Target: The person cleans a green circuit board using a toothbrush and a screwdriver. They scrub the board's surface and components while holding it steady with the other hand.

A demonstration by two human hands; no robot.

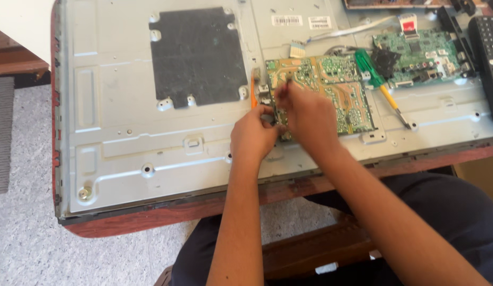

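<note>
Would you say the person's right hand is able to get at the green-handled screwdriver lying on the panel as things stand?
Probably yes. The screwdriver lies uncovered on the metal back panel, just right of the tan circuit board where the right hand works. Nothing sits between them, though that hand is busy on the board.

One head-worn camera is looking steeply down from above the near edge of the metal panel [151,106], facing away from the person's lap. It is sitting close, taking in the panel's near half and the floor [24,233] beside it.
</note>
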